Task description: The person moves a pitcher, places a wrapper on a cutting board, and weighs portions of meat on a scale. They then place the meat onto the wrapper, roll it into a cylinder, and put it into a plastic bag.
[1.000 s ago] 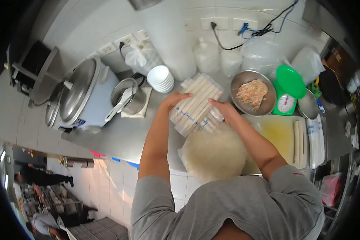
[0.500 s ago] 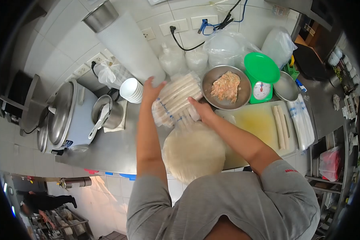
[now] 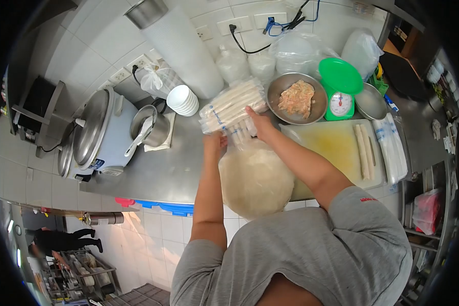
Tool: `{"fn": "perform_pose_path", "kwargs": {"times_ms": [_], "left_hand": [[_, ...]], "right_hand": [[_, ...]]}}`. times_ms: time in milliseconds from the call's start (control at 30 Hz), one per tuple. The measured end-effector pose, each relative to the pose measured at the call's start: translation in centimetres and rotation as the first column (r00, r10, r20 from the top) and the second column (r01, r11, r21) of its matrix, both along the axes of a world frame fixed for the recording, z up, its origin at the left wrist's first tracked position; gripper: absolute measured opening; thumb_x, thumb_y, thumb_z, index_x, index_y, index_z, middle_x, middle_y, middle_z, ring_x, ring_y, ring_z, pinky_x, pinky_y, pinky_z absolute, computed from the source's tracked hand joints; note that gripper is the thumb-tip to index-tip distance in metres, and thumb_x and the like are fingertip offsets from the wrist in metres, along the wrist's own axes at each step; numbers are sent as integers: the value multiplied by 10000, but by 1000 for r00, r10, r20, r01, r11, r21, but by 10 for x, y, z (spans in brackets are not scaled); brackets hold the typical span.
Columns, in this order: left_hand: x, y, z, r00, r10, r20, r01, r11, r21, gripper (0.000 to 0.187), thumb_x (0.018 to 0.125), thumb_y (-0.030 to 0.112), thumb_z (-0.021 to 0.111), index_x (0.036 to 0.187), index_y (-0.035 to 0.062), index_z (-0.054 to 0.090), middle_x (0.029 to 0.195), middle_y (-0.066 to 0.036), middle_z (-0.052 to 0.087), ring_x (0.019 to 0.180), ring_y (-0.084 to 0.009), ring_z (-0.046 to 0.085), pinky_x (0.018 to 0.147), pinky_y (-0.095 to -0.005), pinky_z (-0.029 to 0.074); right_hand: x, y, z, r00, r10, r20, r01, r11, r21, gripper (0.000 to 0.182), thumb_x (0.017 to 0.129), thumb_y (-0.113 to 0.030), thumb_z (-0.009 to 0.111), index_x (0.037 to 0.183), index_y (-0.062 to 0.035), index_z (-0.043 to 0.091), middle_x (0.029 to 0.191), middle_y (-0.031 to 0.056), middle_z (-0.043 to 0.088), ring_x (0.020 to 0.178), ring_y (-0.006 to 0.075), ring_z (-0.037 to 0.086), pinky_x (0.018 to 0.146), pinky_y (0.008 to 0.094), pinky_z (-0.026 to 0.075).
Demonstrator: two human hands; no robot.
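We see the right hand (image 3: 260, 125) closed on the right end of the upper bag of pale rolls (image 3: 228, 105), its thumb laid across the clear plastic and its fingers out of sight below. We would call that grip narrow, with the edge of the packing held in it. The left hand (image 3: 217, 141) is at the lower left edge of the bags, its fingers curled and partly hidden under the plastic; we cannot tell how far that grip is open or whether it pinches anything.

The upper bag lies slanted over a lower bag of rolls (image 3: 240, 131), whose ends poke out between our two hands. Both are above the front half of the metal surface (image 3: 163, 166), just beyond a round pale bundle (image 3: 256, 179) wrapped in plastic. Right of the upper bag, we find a steel bowl (image 3: 319, 115) holding a pinkish mixture (image 3: 297, 99), and on the left, stacked white bowls (image 3: 182, 101).
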State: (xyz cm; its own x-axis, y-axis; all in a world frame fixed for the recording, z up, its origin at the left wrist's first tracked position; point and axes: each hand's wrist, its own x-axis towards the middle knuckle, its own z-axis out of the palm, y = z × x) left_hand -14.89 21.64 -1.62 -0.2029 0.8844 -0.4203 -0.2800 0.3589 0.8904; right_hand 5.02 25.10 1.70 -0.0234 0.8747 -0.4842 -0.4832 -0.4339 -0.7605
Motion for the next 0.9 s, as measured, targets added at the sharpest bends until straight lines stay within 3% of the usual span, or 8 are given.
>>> {"fn": "perform_pose_path", "kwargs": {"times_ms": [167, 267, 367, 433, 467, 600, 767, 900], "left_hand": [[22, -16, 27, 958, 277, -67, -261, 947, 186, 404, 803, -11, 568, 1179, -35, 420, 807, -82, 577, 663, -161, 566, 570, -286, 478], [19, -37, 0, 927, 335, -172, -280, 918, 280, 543, 820, 43, 607, 1296, -38, 358, 867, -83, 588, 730, -148, 575, 640, -280, 483], [13, -86, -15, 755, 268, -599, -109, 951, 289, 585, 813, 190, 671, 1279, -46, 409, 910, -120, 596, 803, -220, 595, 719, -329, 486], [20, -134, -13, 411, 232, -881, -21, 969, 246, 594, 803, 319, 694, 1220, -47, 482, 959, -168, 596, 849, -301, 601, 761, -395, 482], [28, -157, -3, 171, 235, -957, -5, 971, 238, 597, 798, 390, 694, 1174, -45, 531, 989, -197, 593, 864, -344, 600, 774, -436, 477], [34, -202, 1, 321, 133, -938, -33, 991, 129, 593, 807, 453, 655, 1155, -15, 552, 1070, -226, 567, 964, -394, 557, 817, -475, 444], [64, -166, 32, -70, 231, -970, -33, 972, 234, 605, 774, 435, 691, 1164, -5, 552, 1126, -223, 513, 1025, -423, 489, 874, -486, 407], [96, -108, 43, 66, 225, -972, 99, 968, 231, 883, 694, 450, 762, 1337, -11, 367, 1080, -241, 506, 998, -404, 511, 856, -462, 425]], "right_hand": [[1, 18, -39, 923, 232, -308, -216, 973, 84, 697, 801, -304, 741, 1314, -1, 380, 1152, 125, 574, 1040, 246, 558, 861, 367, 471], [32, -12, -31, 922, 327, -210, -303, 943, 136, 538, 840, -229, 701, 1273, -38, 447, 1090, 99, 601, 918, 210, 592, 790, 319, 489], [74, -62, -11, 758, 191, 624, -502, 782, 369, 369, 852, -194, 676, 1152, -30, 539, 988, 76, 624, 837, 172, 595, 732, 280, 486], [106, -107, -12, 826, 11, 564, -430, 659, 617, 260, 853, -184, 664, 1035, -16, 586, 879, 76, 621, 791, 149, 583, 694, 261, 473], [124, -133, 3, 769, -10, 640, -491, 631, 601, 260, 843, -179, 662, 1035, -18, 589, 851, 88, 610, 772, 174, 582, 681, 285, 474], [167, -194, -11, 459, -241, 855, -672, 536, 511, 294, 798, -176, 668, 1044, -35, 593, 880, 127, 576, 814, 280, 559, 717, 382, 457], [154, -202, -3, 265, -223, 938, -806, 483, 343, 447, 765, -296, 685, 1107, -39, 557, 993, 152, 530, 956, 337, 497, 816, 429, 405], [151, -204, 4, 178, -172, 969, -844, 480, 240, 569, 763, -367, 686, 1180, -21, 514, 1032, 171, 504, 992, 343, 474, 827, 435, 397]]}}
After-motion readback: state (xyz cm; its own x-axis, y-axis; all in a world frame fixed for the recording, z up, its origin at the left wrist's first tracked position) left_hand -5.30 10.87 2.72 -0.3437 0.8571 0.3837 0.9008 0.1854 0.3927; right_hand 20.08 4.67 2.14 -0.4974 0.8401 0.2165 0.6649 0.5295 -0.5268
